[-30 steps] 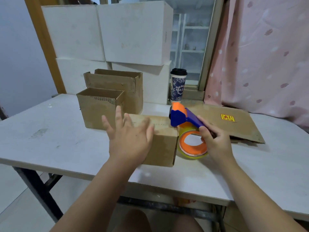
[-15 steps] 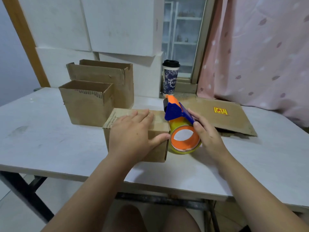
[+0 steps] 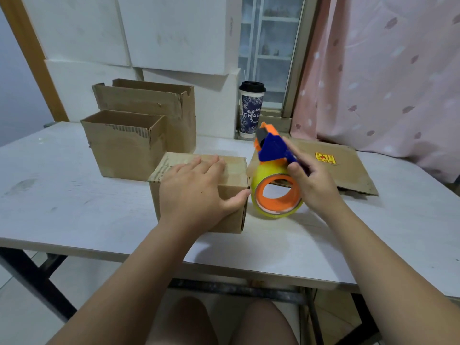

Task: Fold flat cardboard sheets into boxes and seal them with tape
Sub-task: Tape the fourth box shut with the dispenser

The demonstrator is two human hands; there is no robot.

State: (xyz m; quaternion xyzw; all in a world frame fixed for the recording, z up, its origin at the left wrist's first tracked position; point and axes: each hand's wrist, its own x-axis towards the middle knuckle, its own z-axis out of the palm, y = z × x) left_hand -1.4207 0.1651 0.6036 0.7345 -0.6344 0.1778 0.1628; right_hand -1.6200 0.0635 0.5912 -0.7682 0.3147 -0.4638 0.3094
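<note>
Left grip (image 3: pixel 196 192) lies flat, fingers straight, pressing the top of the closed brown cardboard box (image 3: pixel 235 170) near the front edge of the white table (image 3: pixel 74 195), while just beside the box's right side the blue-and-orange tape dispenser (image 3: pixel 272 151) tilts, its handle clasped by the right grip (image 3: pixel 313 185).

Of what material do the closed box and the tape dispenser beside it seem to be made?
The closed box: brown corrugated cardboard, matte; the open box behind it shows the fluted layer at its torn rim. The tape dispenser: probably hard plastic, blue and orange, smooth; its roll looks like glossy, yellowish clear tape.
</note>
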